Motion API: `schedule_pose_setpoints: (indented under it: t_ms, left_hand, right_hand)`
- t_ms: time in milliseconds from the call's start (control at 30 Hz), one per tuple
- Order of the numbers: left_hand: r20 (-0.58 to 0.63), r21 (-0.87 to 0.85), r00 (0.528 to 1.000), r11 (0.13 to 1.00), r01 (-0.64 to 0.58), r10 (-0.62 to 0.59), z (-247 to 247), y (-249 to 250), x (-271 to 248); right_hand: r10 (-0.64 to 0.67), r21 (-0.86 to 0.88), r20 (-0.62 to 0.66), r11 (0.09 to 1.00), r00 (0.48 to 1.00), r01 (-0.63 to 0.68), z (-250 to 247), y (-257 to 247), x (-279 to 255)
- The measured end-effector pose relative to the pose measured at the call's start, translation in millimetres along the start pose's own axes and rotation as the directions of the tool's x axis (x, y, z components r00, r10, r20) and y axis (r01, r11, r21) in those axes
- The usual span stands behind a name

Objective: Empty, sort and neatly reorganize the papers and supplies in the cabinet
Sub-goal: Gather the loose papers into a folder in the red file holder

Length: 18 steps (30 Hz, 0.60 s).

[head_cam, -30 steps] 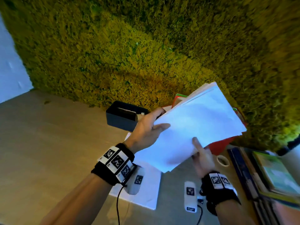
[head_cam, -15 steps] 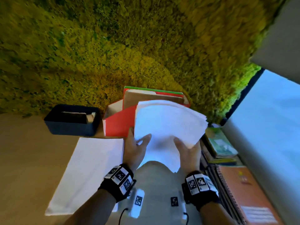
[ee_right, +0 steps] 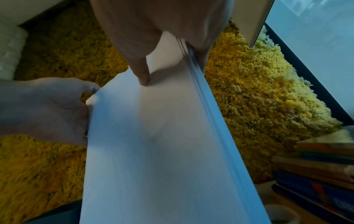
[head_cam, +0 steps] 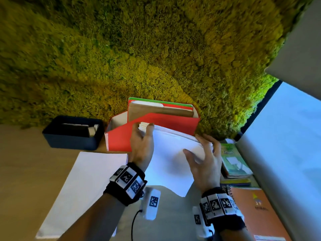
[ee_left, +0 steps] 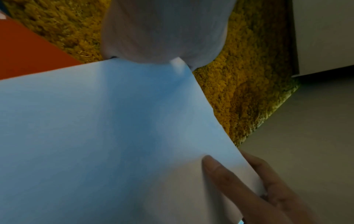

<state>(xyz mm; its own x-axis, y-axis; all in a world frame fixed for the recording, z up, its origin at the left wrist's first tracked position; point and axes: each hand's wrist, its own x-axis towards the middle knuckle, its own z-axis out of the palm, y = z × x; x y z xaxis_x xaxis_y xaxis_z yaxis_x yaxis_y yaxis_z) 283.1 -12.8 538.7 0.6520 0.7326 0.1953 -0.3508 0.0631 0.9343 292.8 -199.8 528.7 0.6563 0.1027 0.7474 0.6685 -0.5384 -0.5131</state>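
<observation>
Carried further toward the red file box [head_cam: 152, 131] since half a second ago: one stack of white papers [head_cam: 171, 159], its far end now reaching the box's low front wall, both hands moved up along its sides. Held above the wooden surface [head_cam: 26, 171], long axis running from the person toward the moss wall [head_cam: 156, 49], far short edge pointing at the box and slightly raised, near edge curving down.

Left hand [head_cam: 141, 146] curled on the stack's left side, fingertips at the far corner. Right hand [head_cam: 204, 164] gripping the right side, thumb [ee_right: 140, 72] pressed flat on the top sheet, other fingers under and along the edge (seen clearly in the right wrist view). Layered sheet edges visible there too; exact number of sheets impossible to count.

Counted around: one red file box with several upright folders [head_cam: 161, 108] inside, one dark tray [head_cam: 73, 136] left of it, one large white sheet [head_cam: 83, 185] lying flat on the surface under the left arm, one pile of books [head_cam: 234, 164] at the right, one orange notebook [head_cam: 260, 213] nearer the person.
</observation>
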Motion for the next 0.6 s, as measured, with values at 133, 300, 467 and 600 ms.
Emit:
schedule_pose_setpoints:
  t_ms: [133, 300, 467, 600]
  left_hand:
    - [0.007, -0.033, 1.0, 0.999, 0.023, -0.023, 5, 5, 3]
    - [0.347, 0.003, 0.935, 0.997, 0.08, -0.076, -28, -6, 0]
    - [0.436, 0.034, 0.865, 0.965, 0.262, -0.25, -42, -19, -1]
    - [0.375, -0.071, 0.902, 0.963, 0.259, -0.214, -34, 3, 3]
  right_hand:
    - [0.005, 0.03, 0.026, 1.0, 1.0, -0.006, -5, 2, 8]
    - [0.469, 0.418, 0.199, 0.753, 0.86, -0.507, 1, 14, 8]
    - [0.47, 0.465, 0.317, 0.68, 0.824, -0.567, 12, 24, 6]
    - [0.357, 0.5, 0.344, 0.713, 0.868, -0.492, 4, 12, 31]
